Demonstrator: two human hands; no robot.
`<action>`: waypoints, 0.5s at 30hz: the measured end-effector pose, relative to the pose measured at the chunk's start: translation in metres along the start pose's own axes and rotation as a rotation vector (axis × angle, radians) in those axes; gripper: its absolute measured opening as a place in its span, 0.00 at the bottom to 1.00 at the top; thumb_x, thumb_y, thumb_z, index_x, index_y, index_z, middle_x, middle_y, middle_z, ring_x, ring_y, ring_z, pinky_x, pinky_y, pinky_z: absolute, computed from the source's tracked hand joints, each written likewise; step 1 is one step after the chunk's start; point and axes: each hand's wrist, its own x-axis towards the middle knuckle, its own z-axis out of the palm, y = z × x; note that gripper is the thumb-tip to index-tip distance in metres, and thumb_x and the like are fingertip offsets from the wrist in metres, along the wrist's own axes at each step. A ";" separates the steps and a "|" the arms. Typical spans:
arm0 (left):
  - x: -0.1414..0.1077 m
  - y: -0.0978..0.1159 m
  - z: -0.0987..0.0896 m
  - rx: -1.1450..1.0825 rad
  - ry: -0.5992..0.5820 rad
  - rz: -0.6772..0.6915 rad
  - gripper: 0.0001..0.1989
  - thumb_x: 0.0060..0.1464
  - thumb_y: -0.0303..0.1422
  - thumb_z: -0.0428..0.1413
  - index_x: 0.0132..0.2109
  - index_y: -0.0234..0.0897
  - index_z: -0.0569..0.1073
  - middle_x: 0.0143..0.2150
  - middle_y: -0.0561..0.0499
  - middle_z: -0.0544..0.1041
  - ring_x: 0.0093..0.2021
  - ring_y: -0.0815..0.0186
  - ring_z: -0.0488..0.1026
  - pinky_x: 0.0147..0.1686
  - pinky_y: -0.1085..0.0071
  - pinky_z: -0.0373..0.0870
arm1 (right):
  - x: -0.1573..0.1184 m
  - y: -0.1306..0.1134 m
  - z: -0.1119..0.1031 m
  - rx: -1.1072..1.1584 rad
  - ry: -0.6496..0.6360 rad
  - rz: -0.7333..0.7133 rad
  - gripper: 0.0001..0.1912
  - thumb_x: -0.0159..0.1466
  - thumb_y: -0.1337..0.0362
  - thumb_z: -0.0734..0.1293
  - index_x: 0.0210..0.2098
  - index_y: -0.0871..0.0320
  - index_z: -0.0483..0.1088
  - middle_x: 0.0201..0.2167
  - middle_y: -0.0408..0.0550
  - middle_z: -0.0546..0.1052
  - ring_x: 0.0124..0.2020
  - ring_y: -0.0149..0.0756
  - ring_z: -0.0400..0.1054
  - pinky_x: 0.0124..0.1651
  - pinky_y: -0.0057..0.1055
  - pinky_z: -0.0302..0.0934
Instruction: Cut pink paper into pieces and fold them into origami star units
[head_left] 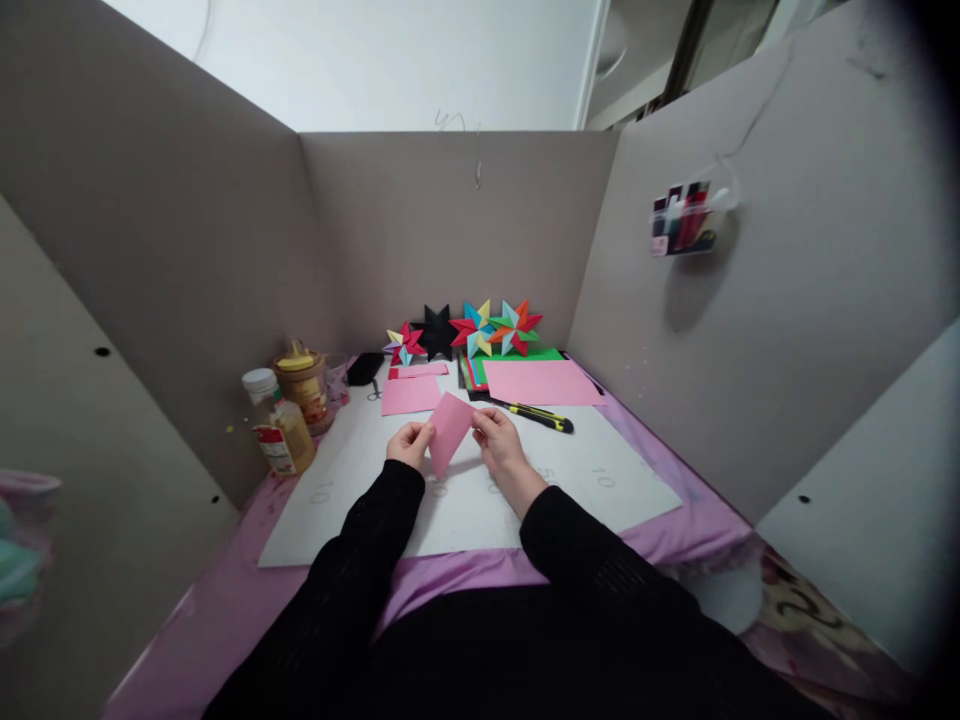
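A small piece of pink paper (pixel 451 430) is held up above the white board (pixel 360 525), tilted, between my two hands. My left hand (pixel 409 444) pinches its left edge with thumb and fingers. On the opposite side, my right hand (pixel 499 440) grips its upper right edge. Behind it on the board lie a larger pink sheet (pixel 409 396) and a narrow pink strip (pixel 420 371). A yellow and black utility knife (pixel 536 415) rests just beyond my right hand. Small scissors (pixel 375 390) are at the left of the pink sheet.
Folded paper stars (pixel 474 328) lean against the back panel (pixel 457 220). Coloured sheets with a pink one (pixel 544 382) on top lie at the back right. A glue bottle (pixel 277 425), a jar (pixel 302 388) and a clear cup (pixel 337 378) stand left. Side panels enclose the table.
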 end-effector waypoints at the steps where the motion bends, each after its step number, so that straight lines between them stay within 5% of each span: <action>1: 0.000 -0.001 0.000 0.001 0.005 0.000 0.14 0.40 0.42 0.61 0.24 0.35 0.71 0.17 0.58 0.64 0.20 0.72 0.60 0.23 0.75 0.57 | 0.002 -0.003 -0.002 0.008 0.002 -0.005 0.12 0.46 0.60 0.72 0.25 0.56 0.66 0.22 0.37 0.68 0.24 0.26 0.60 0.29 0.25 0.54; 10: -0.001 0.001 0.003 -0.040 -0.002 0.007 0.15 0.38 0.43 0.62 0.23 0.35 0.71 0.17 0.57 0.66 0.20 0.72 0.60 0.22 0.75 0.59 | -0.017 0.005 0.017 -0.068 -0.196 0.128 0.22 0.42 0.55 0.75 0.33 0.59 0.72 0.29 0.48 0.76 0.30 0.37 0.68 0.31 0.31 0.60; 15: -0.008 0.007 0.010 -0.054 -0.034 0.014 0.15 0.36 0.42 0.63 0.24 0.34 0.73 0.20 0.55 0.72 0.23 0.70 0.65 0.27 0.73 0.64 | -0.020 0.014 0.021 -0.142 -0.172 0.141 0.19 0.42 0.58 0.76 0.30 0.62 0.73 0.26 0.47 0.76 0.27 0.35 0.66 0.31 0.32 0.59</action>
